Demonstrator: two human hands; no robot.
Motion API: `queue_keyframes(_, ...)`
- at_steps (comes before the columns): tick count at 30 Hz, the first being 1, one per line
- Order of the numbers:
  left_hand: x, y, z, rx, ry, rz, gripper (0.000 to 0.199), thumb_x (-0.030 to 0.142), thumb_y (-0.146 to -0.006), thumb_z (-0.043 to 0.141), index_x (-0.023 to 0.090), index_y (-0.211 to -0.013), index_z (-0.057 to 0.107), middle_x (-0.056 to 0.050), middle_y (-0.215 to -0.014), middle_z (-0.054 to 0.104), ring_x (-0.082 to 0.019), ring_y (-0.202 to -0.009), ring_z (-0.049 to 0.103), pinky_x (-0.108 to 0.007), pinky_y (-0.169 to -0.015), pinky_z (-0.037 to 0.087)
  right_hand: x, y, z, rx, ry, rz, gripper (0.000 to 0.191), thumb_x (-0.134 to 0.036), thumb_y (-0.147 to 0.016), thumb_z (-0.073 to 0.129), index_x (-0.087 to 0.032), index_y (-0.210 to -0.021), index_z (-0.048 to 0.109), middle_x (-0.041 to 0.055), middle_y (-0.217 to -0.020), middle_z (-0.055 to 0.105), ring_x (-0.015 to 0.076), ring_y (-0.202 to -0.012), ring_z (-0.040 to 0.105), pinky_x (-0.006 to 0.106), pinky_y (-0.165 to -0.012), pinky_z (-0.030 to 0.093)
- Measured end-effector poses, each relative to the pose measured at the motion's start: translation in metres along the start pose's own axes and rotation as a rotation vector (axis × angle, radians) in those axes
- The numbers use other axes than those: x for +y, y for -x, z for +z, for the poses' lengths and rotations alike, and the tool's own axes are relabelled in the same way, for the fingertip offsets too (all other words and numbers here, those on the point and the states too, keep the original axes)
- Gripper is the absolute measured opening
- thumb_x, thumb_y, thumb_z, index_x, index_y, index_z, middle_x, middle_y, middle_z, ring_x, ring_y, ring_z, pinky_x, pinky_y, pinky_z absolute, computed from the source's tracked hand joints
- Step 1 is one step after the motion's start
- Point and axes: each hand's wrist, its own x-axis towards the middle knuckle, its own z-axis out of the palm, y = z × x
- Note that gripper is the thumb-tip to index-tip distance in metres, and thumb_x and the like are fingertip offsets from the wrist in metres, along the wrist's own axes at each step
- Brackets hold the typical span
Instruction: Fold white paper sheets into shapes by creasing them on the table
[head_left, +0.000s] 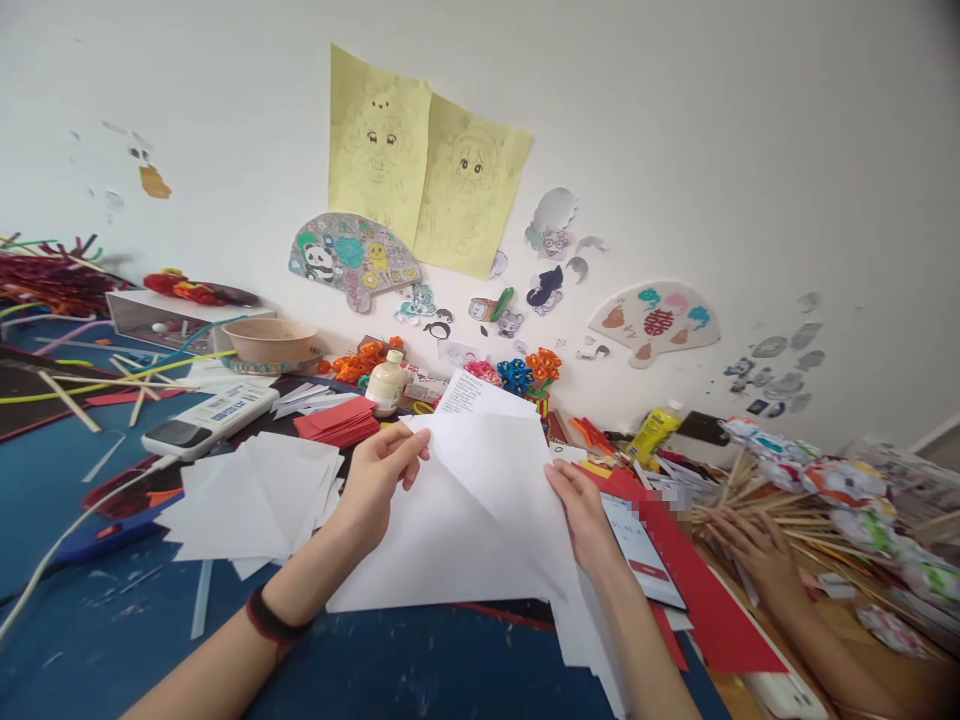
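Paper lies between the hands over the surface, right hand pinching its side edge, left hand curled nearly closed at the upper-left, hold unclear; probably light, limp, crease-prone, best taken by edges.

Facing a white wall in soft light, showing two yellow drawings side by side, displaying two painted fans lower left and right, scattering small cutouts around, running above a blue table, adjoining a brown tabletop at right.
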Motion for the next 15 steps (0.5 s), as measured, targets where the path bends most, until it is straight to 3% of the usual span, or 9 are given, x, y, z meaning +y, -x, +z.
queue_keyframes(5, 0.005, -0.007, -0.011, -0.033, -0.273, 0.052, 0.027, 0.042, -0.075, 0.069, 0.017, -0.068, 0.060, 0.000, -0.066, 0.063, -0.008, -0.051, 0.043, -0.021, -0.048, 0.032, 0.009, -0.010, -0.020, -0.032, 0.189, -0.075, 0.026, -0.040, -0.080, 0.069, -0.017, -0.092, 0.069, 0.0042, -0.079, 0.069, 0.0185, -0.073, 0.060, 0.027, -0.065, 0.045)
queue_keyframes(8, 0.007, -0.012, -0.017, -0.094, -0.385, 0.043, 0.029, 0.047, -0.077, 0.065, 0.018, -0.072, 0.065, 0.000, -0.059, 0.062, -0.011, -0.051, 0.049, -0.021, -0.047, 0.034, 0.012, -0.012, -0.021, -0.010, 0.246, -0.137, 0.026, -0.041, -0.081, 0.067, -0.017, -0.092, 0.070, 0.0055, -0.084, 0.071, 0.0196, -0.077, 0.062, 0.028, -0.068, 0.046)
queue_keyframes(12, 0.007, -0.015, -0.022, -0.137, -0.367, 0.029, 0.044, 0.054, -0.085, 0.051, 0.017, -0.072, 0.070, -0.002, -0.048, 0.058, -0.012, -0.044, 0.048, -0.022, -0.044, 0.035, 0.010, -0.012, -0.020, 0.052, 0.310, -0.187, 0.024, -0.041, -0.080, 0.068, -0.017, -0.086, 0.071, 0.0051, -0.083, 0.071, 0.0197, -0.076, 0.062, 0.027, -0.066, 0.047)
queue_keyframes(15, 0.008, -0.015, -0.025, -0.106, -0.323, 0.044, 0.043, 0.053, -0.084, 0.053, 0.017, -0.067, 0.070, -0.003, -0.045, 0.057, -0.012, -0.041, 0.047, -0.022, -0.042, 0.034, 0.008, -0.012, -0.020, 0.067, 0.315, -0.190, 0.026, -0.041, -0.079, 0.069, -0.017, -0.086, 0.072, 0.0050, -0.083, 0.072, 0.0198, -0.074, 0.063, 0.028, -0.065, 0.047)
